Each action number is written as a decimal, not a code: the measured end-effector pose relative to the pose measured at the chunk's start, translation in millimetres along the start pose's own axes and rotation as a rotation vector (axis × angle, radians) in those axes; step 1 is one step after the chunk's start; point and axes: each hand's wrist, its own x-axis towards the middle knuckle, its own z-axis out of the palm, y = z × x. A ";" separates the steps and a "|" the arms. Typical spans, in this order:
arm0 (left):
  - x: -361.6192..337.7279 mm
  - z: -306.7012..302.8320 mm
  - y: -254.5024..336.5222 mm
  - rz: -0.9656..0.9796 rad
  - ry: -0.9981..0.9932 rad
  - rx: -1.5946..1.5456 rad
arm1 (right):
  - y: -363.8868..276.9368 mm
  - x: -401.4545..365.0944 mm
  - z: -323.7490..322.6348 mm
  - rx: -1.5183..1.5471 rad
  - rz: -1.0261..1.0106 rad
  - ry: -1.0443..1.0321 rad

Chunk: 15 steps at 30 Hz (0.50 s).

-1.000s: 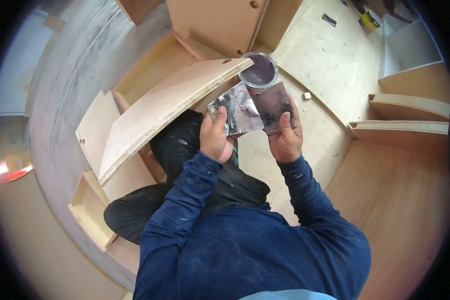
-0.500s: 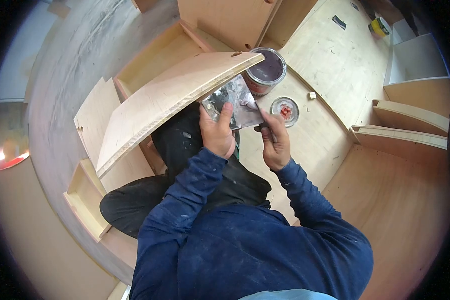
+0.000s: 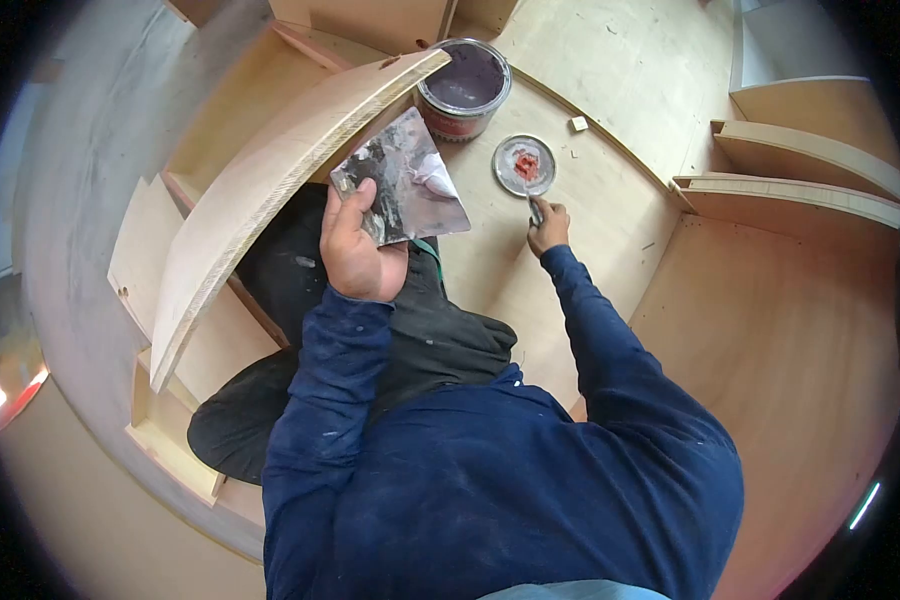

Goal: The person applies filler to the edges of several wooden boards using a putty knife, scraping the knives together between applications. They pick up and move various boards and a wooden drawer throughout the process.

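Note:
My left hand is closed on the lower left edge of a flat metal plate, thumb on top. Grey and dark smears cover the plate, with a whitish lump of filler near its right side. My right hand grips the dark handle of a putty knife, whose blade is hard to make out. It is at the near edge of a round can lid holding a dab of red paste. Behind the plate stands an open can with greyish filler inside.
A curved-edged plywood panel slants up over my left leg. Open wooden boxes lie beyond it. A small wood block sits near the lid. On the right are curved shelf pieces and a large plywood panel.
My right hand has left the plate with the putty knife and moved to the lid. My left hand still holds the plate, now more exposed. The whole view has shifted.

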 end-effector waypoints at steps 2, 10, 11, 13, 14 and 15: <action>0.9 -2.7 2.0 -0.036 0.004 0.006 | 19.2 21.8 7.9 0.003 0.130 -0.005; 2.1 -2.0 2.8 -0.031 0.020 0.065 | 17.0 57.9 7.4 -0.540 0.103 0.031; 2.3 -2.1 2.7 -0.038 0.017 0.063 | 21.6 61.4 9.2 -0.529 0.103 0.027; 2.3 -0.9 2.2 -0.035 0.024 0.058 | 29.5 68.7 13.1 -0.515 0.104 0.031; 2.5 -0.4 2.0 -0.033 0.030 0.055 | 31.1 71.9 14.3 -0.499 0.106 0.035; 2.7 -0.4 2.1 -0.034 0.031 0.055 | 32.4 75.2 15.8 -0.500 0.106 0.034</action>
